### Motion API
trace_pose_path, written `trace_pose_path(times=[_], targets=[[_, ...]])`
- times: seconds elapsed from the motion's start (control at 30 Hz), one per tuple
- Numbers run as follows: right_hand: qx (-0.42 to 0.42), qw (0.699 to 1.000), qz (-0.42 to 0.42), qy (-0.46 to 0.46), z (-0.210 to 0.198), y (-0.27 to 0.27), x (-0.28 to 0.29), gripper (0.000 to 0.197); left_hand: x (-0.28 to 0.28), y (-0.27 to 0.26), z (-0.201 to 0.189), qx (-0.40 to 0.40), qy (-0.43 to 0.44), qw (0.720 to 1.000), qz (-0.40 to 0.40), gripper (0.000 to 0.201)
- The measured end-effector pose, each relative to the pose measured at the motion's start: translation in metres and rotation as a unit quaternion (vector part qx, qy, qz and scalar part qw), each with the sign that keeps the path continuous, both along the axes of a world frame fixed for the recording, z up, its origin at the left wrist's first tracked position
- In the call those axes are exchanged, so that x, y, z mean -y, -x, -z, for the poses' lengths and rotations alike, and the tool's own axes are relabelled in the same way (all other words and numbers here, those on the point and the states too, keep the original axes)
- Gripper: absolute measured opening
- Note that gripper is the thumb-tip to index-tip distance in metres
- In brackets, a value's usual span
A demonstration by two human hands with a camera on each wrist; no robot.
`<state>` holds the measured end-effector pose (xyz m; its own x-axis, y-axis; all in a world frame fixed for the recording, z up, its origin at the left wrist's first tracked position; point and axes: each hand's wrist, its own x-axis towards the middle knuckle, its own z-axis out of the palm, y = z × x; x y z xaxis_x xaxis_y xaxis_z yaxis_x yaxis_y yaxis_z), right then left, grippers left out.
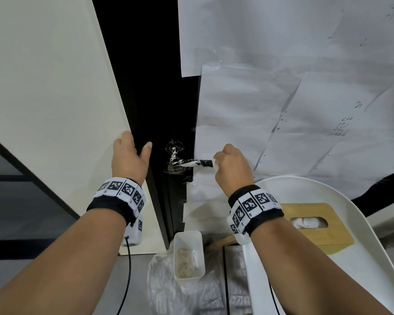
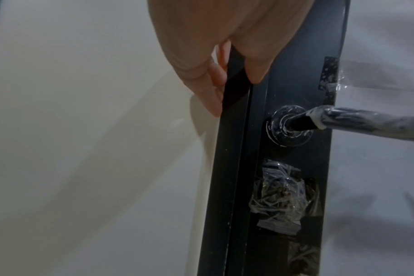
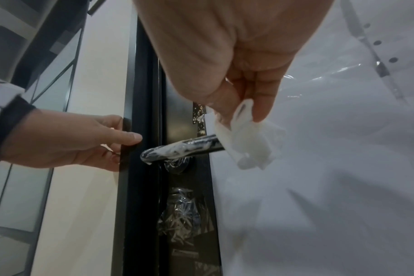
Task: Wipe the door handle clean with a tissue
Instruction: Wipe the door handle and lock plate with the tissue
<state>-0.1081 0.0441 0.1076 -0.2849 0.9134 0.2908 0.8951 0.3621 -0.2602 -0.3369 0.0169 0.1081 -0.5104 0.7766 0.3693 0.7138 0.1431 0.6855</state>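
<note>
A crumpled tissue [image 3: 248, 138] is pinched in the right hand [image 1: 232, 169] at the free end of the smeared handle [image 1: 187, 163]. The black door edge [image 2: 234, 149] is gripped by the left hand [image 1: 129, 159].

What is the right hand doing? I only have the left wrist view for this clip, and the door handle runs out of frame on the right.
Observer: The right hand pinches a crumpled white tissue at the free end of the door handle.
Reviewer: Is the handle clean on that side?
Observer: No. The right wrist view shows white smears along its middle, next to the tissue.
Reviewer: Any spare tissues nearby?
Observer: Yes. The head view shows a wooden-topped tissue box on a white chair, below the right hand.
Reviewer: And my left hand?
Observer: The left hand grips the dark door edge, thumb on the front.
</note>
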Motion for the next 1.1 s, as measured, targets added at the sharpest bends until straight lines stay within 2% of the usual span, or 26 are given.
trace_pose_path(times=[0.17, 0.23, 0.4, 0.53, 0.63, 0.77, 0.83, 0.93, 1.1], targets=[[0.036, 0.999, -0.030, -0.020, 0.004, 0.008, 0.003, 0.030, 0.000, 0.000, 0.001, -0.006, 0.000, 1.000, -0.001, 0.030], [0.026, 0.998, -0.043, -0.033, 0.006, 0.005, 0.005, 0.032, 0.000, 0.000, 0.001, -0.005, 0.000, 1.000, -0.001, 0.030], [-0.012, 0.999, -0.010, -0.041, 0.005, -0.001, -0.004, 0.039, 0.001, 0.000, 0.002, -0.003, -0.003, 1.000, -0.003, 0.030], [0.006, 0.997, -0.062, -0.037, 0.012, 0.010, 0.001, 0.036, 0.001, 0.000, 0.001, -0.004, -0.001, 1.000, -0.003, 0.030], [-0.038, 0.996, -0.065, -0.047, 0.017, 0.009, 0.002, 0.035, 0.000, 0.000, 0.003, -0.007, -0.001, 1.000, -0.002, 0.031], [-0.113, 0.990, 0.009, -0.081, 0.015, -0.006, -0.003, 0.032, 0.000, -0.001, 0.003, -0.006, -0.004, 1.000, -0.001, 0.031], [-0.135, 0.988, 0.045, -0.054, 0.016, -0.013, -0.009, 0.030, 0.000, -0.001, 0.003, -0.006, -0.005, 1.000, -0.002, 0.030], [-0.161, 0.984, 0.054, 0.046, 0.023, -0.014, -0.015, 0.024, 0.000, -0.001, 0.003, -0.005, -0.004, 1.000, -0.005, 0.030], [-0.280, 0.945, 0.078, 0.149, 0.027, -0.014, -0.008, 0.024, 0.000, -0.002, 0.003, -0.002, -0.004, 1.000, -0.007, 0.030]])
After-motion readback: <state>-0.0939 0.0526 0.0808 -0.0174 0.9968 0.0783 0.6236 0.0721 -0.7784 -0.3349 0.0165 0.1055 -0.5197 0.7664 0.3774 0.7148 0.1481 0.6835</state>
